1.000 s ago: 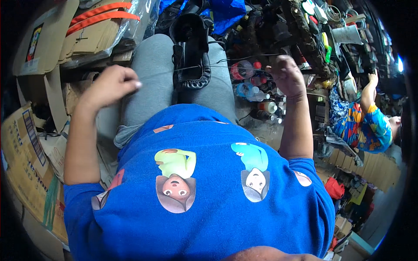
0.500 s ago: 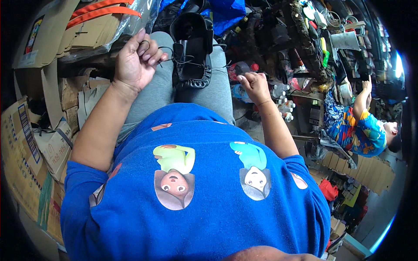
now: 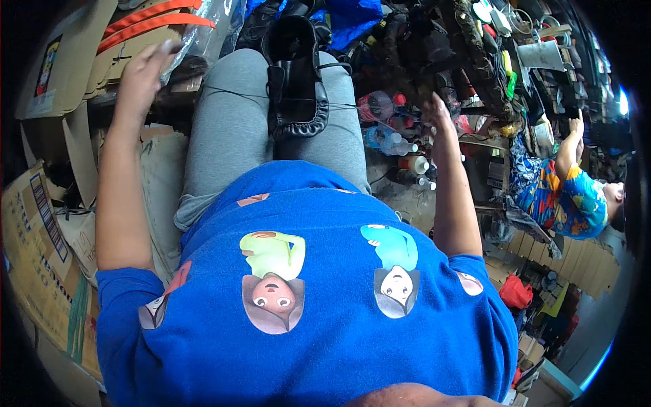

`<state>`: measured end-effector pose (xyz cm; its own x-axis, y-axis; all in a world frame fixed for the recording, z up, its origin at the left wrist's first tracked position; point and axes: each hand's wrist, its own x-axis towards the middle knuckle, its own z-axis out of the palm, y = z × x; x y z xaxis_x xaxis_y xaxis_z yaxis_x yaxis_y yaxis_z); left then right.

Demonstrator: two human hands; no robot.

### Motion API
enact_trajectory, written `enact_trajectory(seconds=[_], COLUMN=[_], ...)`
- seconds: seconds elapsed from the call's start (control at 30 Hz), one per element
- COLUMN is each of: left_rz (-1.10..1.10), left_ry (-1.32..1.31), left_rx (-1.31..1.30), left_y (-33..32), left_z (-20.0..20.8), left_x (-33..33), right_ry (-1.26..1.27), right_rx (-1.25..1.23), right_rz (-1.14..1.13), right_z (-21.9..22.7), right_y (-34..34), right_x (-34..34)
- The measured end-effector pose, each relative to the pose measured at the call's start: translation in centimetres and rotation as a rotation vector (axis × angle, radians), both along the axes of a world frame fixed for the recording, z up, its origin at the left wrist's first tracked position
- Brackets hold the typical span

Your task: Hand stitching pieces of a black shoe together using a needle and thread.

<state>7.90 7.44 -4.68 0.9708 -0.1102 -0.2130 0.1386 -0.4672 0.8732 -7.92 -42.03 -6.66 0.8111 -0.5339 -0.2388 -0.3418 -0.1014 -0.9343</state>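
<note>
A black leather shoe [image 3: 298,74] with a gathered toe lies across my thighs, its opening upward and its toe toward me. Black thread [image 3: 234,93] runs out from both sides of it, pulled nearly straight. Far out to the left, beside the cardboard, my left hand [image 3: 144,78] is closed on one end of the thread, its fingers somewhat blurred. On the other side, above the plastic bottles, my right hand [image 3: 441,122] is closed on the opposite end; motion smears its fingertips. Any needle or tool in either hand is too small to make out.
Cardboard boxes [image 3: 51,230] and flat card with orange straps [image 3: 152,20] stand at the left. Several plastic bottles [image 3: 386,139] are on the floor at the right. Beyond them is a cluttered rack [image 3: 475,54]. Another person [image 3: 566,193] in a colourful shirt sits at the far right.
Both hands have moved apart, the left outward to the left and the right outward to the right. The thread loops over the shoe have straightened. The shoe stays on my lap.
</note>
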Motion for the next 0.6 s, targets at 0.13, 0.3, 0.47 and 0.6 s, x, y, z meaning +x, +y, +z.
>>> enact_trajectory(seconds=[0.13, 0.3, 0.47, 0.6], left_rz=[-0.460, -0.583, -0.606, -0.628], left_ry=[-0.325, -0.169, -0.239, -0.267], left_rx=[-0.016, -0.275, -0.131, 0.002], left_y=[-9.8, -16.3, -17.1, -16.8], left_z=[0.3, -4.1, -4.2, -3.3], left_x=[-1.5, -1.2, -0.8, -0.6], right_ry=[-0.151, 0.038, 0.027, 0.202], right_rx=[-0.313, -0.776, -0.628, -0.185], right_rz=[0.653, 1.253, 1.310, 1.051], right_z=[4.2, 5.1, 4.8, 6.0], right_y=[7.0, 12.9, 12.7, 10.3], right_x=[4.4, 8.0, 7.4, 4.9])
